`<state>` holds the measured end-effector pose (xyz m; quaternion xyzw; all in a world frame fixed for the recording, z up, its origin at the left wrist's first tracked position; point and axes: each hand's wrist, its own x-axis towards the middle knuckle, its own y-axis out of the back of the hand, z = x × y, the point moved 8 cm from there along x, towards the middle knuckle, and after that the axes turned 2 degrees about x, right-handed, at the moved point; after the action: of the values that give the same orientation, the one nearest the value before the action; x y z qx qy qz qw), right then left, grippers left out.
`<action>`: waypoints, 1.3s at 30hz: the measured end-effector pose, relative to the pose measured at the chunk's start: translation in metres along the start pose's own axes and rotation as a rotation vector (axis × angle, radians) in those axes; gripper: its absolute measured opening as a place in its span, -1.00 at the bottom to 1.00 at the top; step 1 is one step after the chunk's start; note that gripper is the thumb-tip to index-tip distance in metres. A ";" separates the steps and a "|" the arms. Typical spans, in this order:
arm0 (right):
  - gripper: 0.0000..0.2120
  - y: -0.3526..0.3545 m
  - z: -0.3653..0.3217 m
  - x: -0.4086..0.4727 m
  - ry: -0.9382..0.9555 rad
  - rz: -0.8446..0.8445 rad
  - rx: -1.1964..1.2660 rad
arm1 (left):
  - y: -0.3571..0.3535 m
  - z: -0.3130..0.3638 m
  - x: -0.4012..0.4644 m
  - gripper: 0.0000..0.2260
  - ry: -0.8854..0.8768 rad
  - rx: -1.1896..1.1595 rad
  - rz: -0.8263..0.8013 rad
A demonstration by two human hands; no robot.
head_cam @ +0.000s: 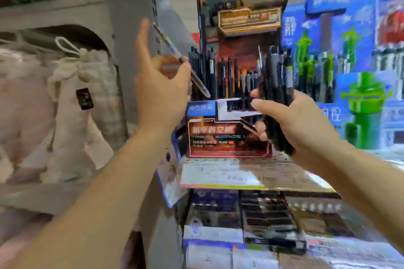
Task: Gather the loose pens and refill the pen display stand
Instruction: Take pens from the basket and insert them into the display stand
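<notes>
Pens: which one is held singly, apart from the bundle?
The slim grey-blue pen, pinched alone in the left hand and tilted. The right hand grips the bundle of black pens.

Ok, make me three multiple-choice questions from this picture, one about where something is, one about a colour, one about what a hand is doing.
1. Where is the bundle of dark pens?
A. in the right hand
B. on the floor
C. in the white cloth bag

2. What colour is the front panel of the tiered cardboard pen display stand?
A. mostly yellow
B. mostly red
C. mostly white

3. What is the left hand doing?
A. resting flat on the shelf
B. hanging empty
C. holding a single slim pen

Answers: 1 A, fingers wrap the bundle; 2 B, red panel with lettering; 3 C, the pen slants across its fingers.
</notes>
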<state>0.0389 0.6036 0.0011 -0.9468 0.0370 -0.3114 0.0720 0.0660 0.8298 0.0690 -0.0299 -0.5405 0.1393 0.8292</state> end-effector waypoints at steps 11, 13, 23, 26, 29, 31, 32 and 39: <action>-0.91 0.010 -0.014 0.065 -0.028 -0.073 -0.067 | -0.015 0.016 0.025 -0.29 -0.261 0.453 -0.125; -0.92 0.002 -0.009 0.078 -0.042 -0.113 -0.013 | -0.023 0.018 0.023 -0.28 -0.266 0.540 -0.164; -0.86 -0.005 0.038 0.097 -0.091 -0.192 0.199 | -0.046 0.026 0.031 -0.72 -0.188 0.879 -0.262; -0.85 -0.010 0.046 0.090 -0.102 -0.232 0.151 | -0.063 0.031 0.016 -0.80 -0.306 1.048 -0.269; -0.60 -0.012 0.054 0.088 -0.200 -0.217 0.105 | -0.083 0.024 -0.008 -0.84 -0.373 1.139 -0.357; -0.41 -0.011 0.060 0.086 -0.293 -0.222 0.111 | -0.086 0.017 -0.018 -0.82 -0.318 1.112 -0.366; -0.37 -0.011 0.061 0.085 -0.319 -0.232 0.115 | -0.088 0.014 -0.020 -0.80 -0.297 1.123 -0.376; -0.84 -0.013 0.053 0.079 -0.317 -0.256 0.242 | -0.122 -0.001 -0.034 -0.79 -0.436 1.605 -0.684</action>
<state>0.1346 0.6137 0.0072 -0.9654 -0.1326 -0.1675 0.1498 0.0784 0.7036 0.0626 0.7480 -0.4052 0.2229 0.4760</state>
